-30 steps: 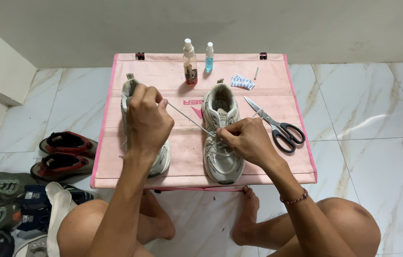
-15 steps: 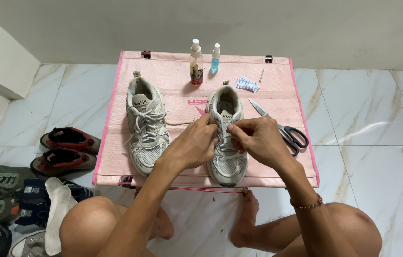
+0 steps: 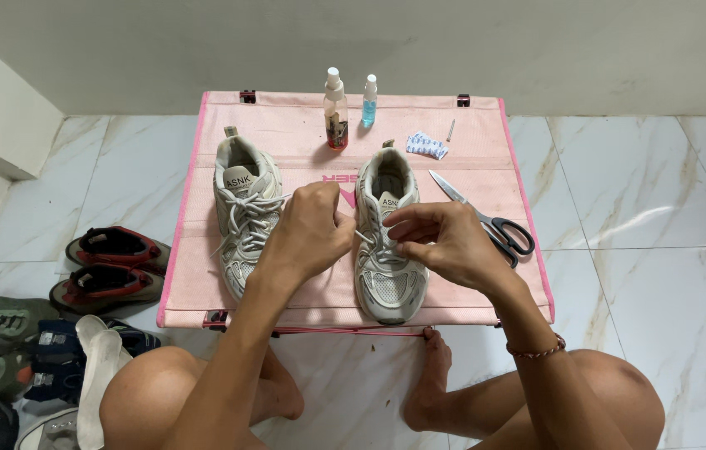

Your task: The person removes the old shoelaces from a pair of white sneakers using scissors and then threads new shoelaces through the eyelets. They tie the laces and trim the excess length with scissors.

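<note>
Two pale grey sneakers stand toes toward me on a low pink folding table (image 3: 294,117). The left sneaker (image 3: 244,208) is laced. My left hand (image 3: 307,229) is closed beside the right sneaker (image 3: 388,287), pinching its white lace at the shoe's left side. My right hand (image 3: 440,242) rests over the same shoe's laces with fingertips pinching the lace near the tongue. The lace itself is mostly hidden between my fingers.
Black-handled scissors (image 3: 494,225) lie right of the sneaker. Two small spray bottles (image 3: 336,112), a blue-white packet (image 3: 426,146) and a thin pin sit at the table's back. Several shoes (image 3: 107,262) lie on the tiled floor at left. My knees flank the table's front edge.
A second ago my left hand was raised over the left sneaker, pulling the lace taut. It has since come down to the right sneaker and both hands now work close together on its laces.
</note>
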